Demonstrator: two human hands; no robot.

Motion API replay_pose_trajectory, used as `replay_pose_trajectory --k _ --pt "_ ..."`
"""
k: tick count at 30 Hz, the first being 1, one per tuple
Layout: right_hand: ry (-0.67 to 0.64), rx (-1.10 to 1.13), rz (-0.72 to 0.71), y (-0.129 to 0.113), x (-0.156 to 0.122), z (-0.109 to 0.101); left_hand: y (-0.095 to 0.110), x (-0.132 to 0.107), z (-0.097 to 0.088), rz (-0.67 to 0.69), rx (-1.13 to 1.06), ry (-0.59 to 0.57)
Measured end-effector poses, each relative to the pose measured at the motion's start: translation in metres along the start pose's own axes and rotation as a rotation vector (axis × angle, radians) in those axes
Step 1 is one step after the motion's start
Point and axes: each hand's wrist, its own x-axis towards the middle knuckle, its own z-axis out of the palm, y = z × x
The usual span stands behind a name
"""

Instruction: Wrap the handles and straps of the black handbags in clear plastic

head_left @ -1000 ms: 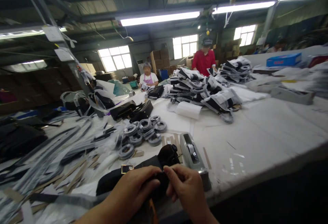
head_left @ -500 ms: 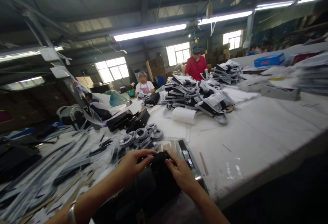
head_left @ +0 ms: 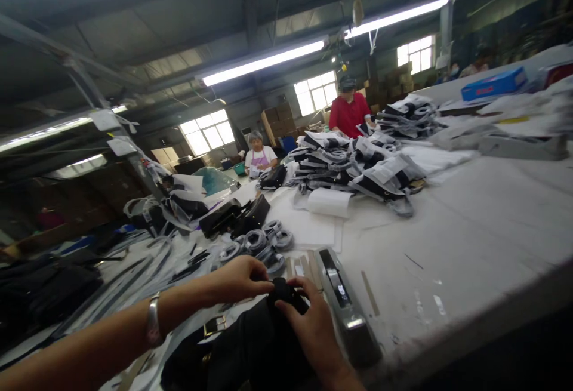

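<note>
A black bag [head_left: 250,349] with a brass buckle [head_left: 213,325] lies at the near edge of the white table [head_left: 470,224]. My left hand [head_left: 242,279], a silver bangle on its wrist, pinches the bag's top end with closed fingers. My right hand [head_left: 313,325] grips the same black end from the right, fingers curled over it. Just right of my right hand stands a grey tape dispenser [head_left: 342,295]. Several wrapped strap coils [head_left: 259,245] lie just beyond my hands.
Loose wrapped straps [head_left: 111,283] cover the table's left side. Black bags [head_left: 233,215] lie further back, and a heap of wrapped bags [head_left: 358,164] sits mid-table beside a paper roll [head_left: 329,202]. Two people work at the far end, one in red [head_left: 349,113], one in white [head_left: 259,155].
The bag has been drawn up toward me and my hands have shifted from its near edge to its top end. The view has tilted and swung slightly.
</note>
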Motion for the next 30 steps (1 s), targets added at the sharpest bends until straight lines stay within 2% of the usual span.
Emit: replay_pose_trajectory --k 5,13,15,19,21,25,30 --pt "0.042 -0.067 -0.030 -0.001 0.000 0.002 0.014 0.006 -0.006 0.023 0.152 -0.024" --pt "0.069 -0.102 -0.051 -0.008 0.000 0.002 0.053 0.009 0.001 0.010 0.396 0.090" --pt "0.050 -0.064 -0.060 -0.005 0.001 -0.002 0.055 0.009 0.004 0.004 0.430 0.116" --pt "-0.117 0.098 -0.114 0.005 0.005 -0.014 0.055 0.005 0.013 -0.002 0.482 0.186" --pt "-0.160 0.148 -0.117 0.009 0.007 -0.018 0.056 0.003 0.018 -0.005 0.499 0.211" --pt "-0.105 0.145 -0.105 0.011 0.007 -0.016 0.059 0.006 0.025 0.001 0.496 0.209" --pt "-0.057 0.126 -0.112 0.009 0.005 -0.011 0.055 0.016 0.022 0.002 0.450 0.150"
